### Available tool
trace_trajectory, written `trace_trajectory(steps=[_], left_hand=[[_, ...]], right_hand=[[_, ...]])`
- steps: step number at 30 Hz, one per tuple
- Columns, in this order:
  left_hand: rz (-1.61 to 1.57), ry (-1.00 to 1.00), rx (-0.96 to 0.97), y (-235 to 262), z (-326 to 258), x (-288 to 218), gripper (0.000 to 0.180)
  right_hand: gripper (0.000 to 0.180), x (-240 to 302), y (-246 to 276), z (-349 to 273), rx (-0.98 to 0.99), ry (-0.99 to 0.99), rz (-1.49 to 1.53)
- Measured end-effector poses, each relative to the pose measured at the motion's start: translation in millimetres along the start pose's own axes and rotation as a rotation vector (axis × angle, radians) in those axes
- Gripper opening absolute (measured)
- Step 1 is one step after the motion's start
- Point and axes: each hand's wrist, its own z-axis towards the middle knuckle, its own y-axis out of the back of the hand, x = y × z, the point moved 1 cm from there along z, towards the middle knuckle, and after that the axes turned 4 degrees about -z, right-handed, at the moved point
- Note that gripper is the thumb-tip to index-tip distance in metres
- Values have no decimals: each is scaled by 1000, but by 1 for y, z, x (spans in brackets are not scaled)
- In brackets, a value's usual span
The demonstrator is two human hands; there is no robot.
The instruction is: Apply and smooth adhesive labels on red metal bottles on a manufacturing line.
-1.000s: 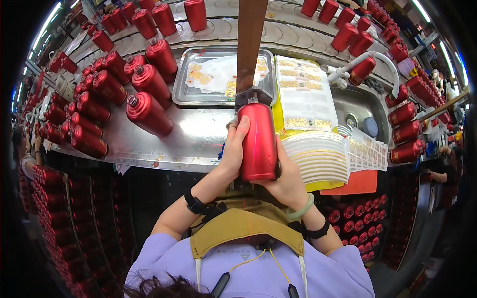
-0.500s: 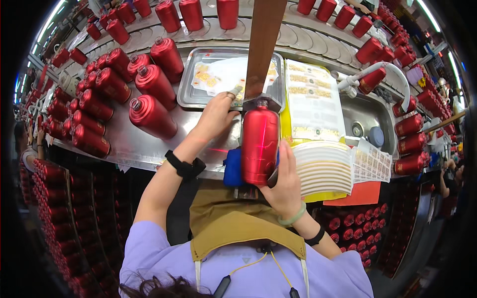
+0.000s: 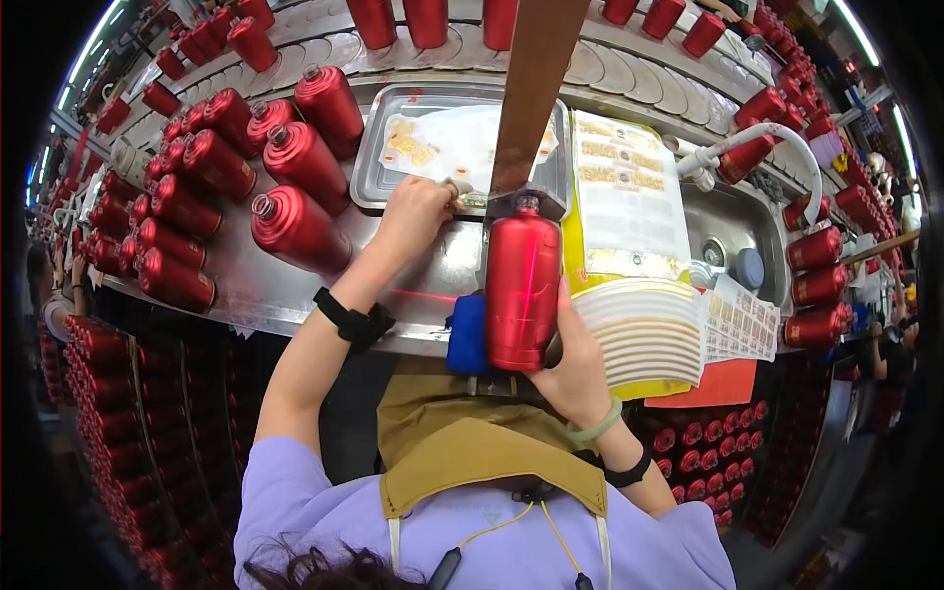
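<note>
My right hand [image 3: 575, 372] grips the lower right side of a glossy red bottle [image 3: 524, 285] with a clear glass neck. The bottle lies tilted, its neck toward the brown upright bar, and a bright red light line runs along it. My left hand [image 3: 418, 214] is at the near edge of a metal tray [image 3: 366, 177], fingers curled and pinched together. A pale cover sits on one fingertip. A small greenish-gold strip [image 3: 473, 201] shows beside those fingertips; whether they hold it is hidden. In the tray lie wet white sheets [image 3: 447, 147] with gold decals.
Several red bottles [image 3: 300, 231] stand left of the tray. A brown bar [image 3: 531, 88] rises before me. To the right are decal sheets [image 3: 629, 192], stacked curved white strips [image 3: 639, 334], a sink [image 3: 777, 226] and its faucet [image 3: 728, 147]. A blue cloth-like block [image 3: 468, 334] touches the bottle's left side.
My left hand has drawn back slightly to the left and its fingers have curled in. The right hand still grips the bottle, and the view has shifted a little.
</note>
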Motion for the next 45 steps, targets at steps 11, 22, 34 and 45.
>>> trace_trajectory(steps=[11,22,34,45], left_hand=[[-311,198,-475,43,-12,-60,28],[-242,-237,-234,42,-51,-165,31],[-1099,546,-134,8,-54,-162,85],[-1330,502,-112,2,-57,-154,93]], right_hand=[[112,6,3,-4,-49,37,-86],[43,-14,40,56,-55,-162,419],[48,-28,12,112,-5,-312,488],[46,-16,17,112,12,-310,477]])
